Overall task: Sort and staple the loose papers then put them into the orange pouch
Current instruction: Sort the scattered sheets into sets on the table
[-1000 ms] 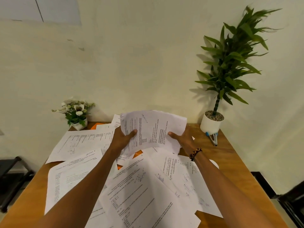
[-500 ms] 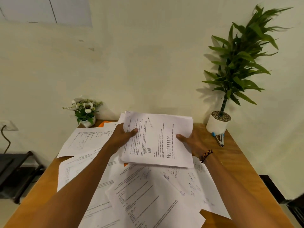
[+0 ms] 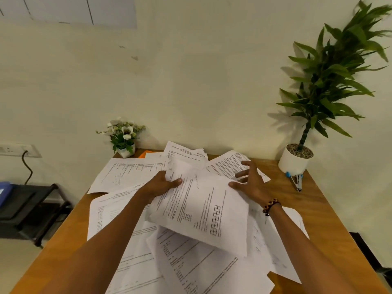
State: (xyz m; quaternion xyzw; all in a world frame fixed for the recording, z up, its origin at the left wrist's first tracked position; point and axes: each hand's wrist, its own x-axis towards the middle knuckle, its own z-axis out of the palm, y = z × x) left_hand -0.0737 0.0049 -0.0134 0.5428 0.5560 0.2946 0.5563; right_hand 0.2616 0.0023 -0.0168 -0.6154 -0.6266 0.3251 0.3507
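Several loose printed papers (image 3: 131, 211) lie scattered over the wooden table (image 3: 314, 211). My left hand (image 3: 161, 184) grips the left edge of a small stack of sheets (image 3: 203, 211), thumb on top, and the stack droops toward me. My right hand (image 3: 249, 181) is off the stack, fingers spread and straight, hovering over a sheet (image 3: 229, 164) at the back right. A corner of the orange pouch (image 3: 145, 154) shows under the papers at the back. A stapler (image 3: 296, 181) with a blue end lies by the white pot.
A tall green plant in a white pot (image 3: 294, 161) stands at the table's back right corner. A small white flower pot (image 3: 125, 137) sits at the back left. A dark low stand (image 3: 31, 211) is on the floor to the left, below a wall socket.
My right hand has let go of the stack's right edge and moved back over the sheet behind it. The stack now hangs from my left hand alone and sags.
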